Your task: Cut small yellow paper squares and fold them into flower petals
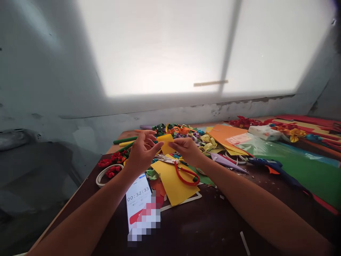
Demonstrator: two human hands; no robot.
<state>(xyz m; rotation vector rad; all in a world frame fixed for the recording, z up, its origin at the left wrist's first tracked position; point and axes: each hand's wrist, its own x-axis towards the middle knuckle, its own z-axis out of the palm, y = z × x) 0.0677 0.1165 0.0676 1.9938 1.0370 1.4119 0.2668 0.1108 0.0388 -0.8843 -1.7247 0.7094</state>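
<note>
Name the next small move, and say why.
Probably close the left hand on the left edge of the small yellow paper: the right hand pinches its right side, while the left looks open beside it.

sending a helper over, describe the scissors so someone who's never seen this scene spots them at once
On the dark table, find the big yellow sheet right of the lit phone. The scissors lie across that sheet's upper end, just below the right hand pinching a small yellow piece. Red looped handles and silvery blades set them apart from the flat paper around them.
</note>
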